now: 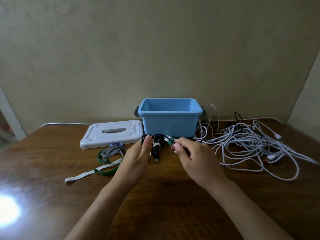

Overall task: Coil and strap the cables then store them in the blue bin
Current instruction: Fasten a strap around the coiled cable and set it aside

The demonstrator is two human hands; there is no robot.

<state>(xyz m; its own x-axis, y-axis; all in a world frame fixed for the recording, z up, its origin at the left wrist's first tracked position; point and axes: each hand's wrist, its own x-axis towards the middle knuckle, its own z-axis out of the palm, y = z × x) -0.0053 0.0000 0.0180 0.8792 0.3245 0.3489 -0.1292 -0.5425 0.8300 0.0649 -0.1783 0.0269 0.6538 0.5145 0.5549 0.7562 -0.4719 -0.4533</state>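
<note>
Holding a black coiled cable (156,147) in the left hand (138,158), fingers curled round it, while the right hand (192,155) pinches a green-strapped white bundle (170,140), both just in front of the blue bin (170,116) at the table's (52,153) far edge. Could easily snag the loose white cables (251,144) (big tangle, right side). Dangling USB plug might catch the rim.

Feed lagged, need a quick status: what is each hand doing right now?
Left hand: grips the black coiled cable with a white strap.
Right hand: pinches the white cable bundle with a green strap.
</note>
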